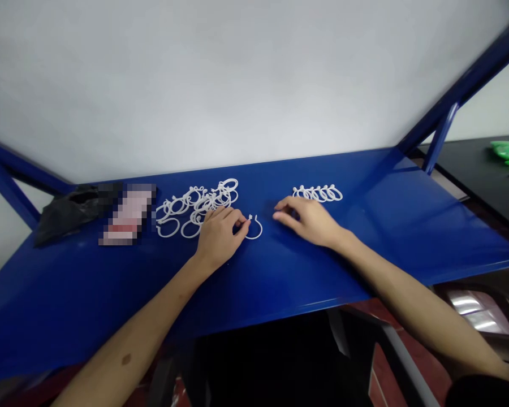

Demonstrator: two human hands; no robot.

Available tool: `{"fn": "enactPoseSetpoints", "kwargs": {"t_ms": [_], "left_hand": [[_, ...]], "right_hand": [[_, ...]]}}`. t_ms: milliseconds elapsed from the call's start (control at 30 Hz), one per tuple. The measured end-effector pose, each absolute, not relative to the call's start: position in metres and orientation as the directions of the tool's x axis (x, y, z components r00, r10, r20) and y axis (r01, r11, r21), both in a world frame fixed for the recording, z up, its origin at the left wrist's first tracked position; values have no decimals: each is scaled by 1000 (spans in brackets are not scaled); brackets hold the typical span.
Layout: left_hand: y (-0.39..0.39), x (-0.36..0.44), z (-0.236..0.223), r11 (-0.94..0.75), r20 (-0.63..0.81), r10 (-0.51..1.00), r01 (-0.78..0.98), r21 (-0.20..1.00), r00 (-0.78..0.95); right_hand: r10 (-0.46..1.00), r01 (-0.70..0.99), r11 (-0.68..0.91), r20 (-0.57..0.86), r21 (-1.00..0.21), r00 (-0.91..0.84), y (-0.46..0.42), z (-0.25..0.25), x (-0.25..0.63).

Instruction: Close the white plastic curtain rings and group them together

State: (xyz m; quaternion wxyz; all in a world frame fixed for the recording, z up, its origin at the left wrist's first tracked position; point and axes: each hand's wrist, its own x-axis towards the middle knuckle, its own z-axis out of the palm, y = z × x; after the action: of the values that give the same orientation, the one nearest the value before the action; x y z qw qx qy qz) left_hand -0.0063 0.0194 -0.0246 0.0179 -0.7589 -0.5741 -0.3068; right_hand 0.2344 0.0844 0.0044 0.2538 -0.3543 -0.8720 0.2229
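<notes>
2 bare forearms (152, 322) reach over 1 blue table (280, 282). The left hand (220, 234) pinches 1 white ring (261, 230) by its left side: thin, round, gapped at the top, small-knobbed. The right hand (306, 220) is loosely curved, thumb and fingers slightly parted. Beyond lie a ring heap (214, 199), too tangled to count, and about 6 overlapping rings (318, 194) in 1 row.

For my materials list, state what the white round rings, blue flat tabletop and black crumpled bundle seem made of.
White round rings: probably smooth plastic, given even colour and small knobs.
Blue flat tabletop: likely glossy painted metal; its front edge shines.
Black crumpled bundle: perhaps dullish plastic film, judging by creases; cloth possible.
</notes>
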Motion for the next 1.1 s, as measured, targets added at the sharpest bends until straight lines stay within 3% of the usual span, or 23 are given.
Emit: {"fn": "enactPoseSetpoints", "kwargs": {"t_ms": [100,200,367,467,633,867,1000,1100], "left_hand": [[16,-2,-19,-349,574,811,881,319,114],[11,3,-12,-388,616,782,846,367,92],[8,7,-5,-323,380,924,613,721,41],[7,7,-5,-309,316,945,543,780,84],[5,7,-9,-406,414,902,570,714,124],[2,5,-17,-507,468,853,581,637,231],[8,3,-15,-530,483,833,642,554,271],[15,-4,-13,-507,520,809,773,381,274]], "right_hand": [[677,338,615,257,-712,-690,66,-5,217],[687,246,580,303,-777,-661,57,-10,212],[672,234,655,412,-719,-615,59,-12,214],[595,226,749,481,-623,-645,59,-14,215],[437,230,886,561,-402,-703,53,-13,215],[277,237,961,527,-145,-804,52,-12,218],[318,295,947,505,-127,-802,56,-8,216],[446,403,893,518,-201,-730,64,-2,217]]}}
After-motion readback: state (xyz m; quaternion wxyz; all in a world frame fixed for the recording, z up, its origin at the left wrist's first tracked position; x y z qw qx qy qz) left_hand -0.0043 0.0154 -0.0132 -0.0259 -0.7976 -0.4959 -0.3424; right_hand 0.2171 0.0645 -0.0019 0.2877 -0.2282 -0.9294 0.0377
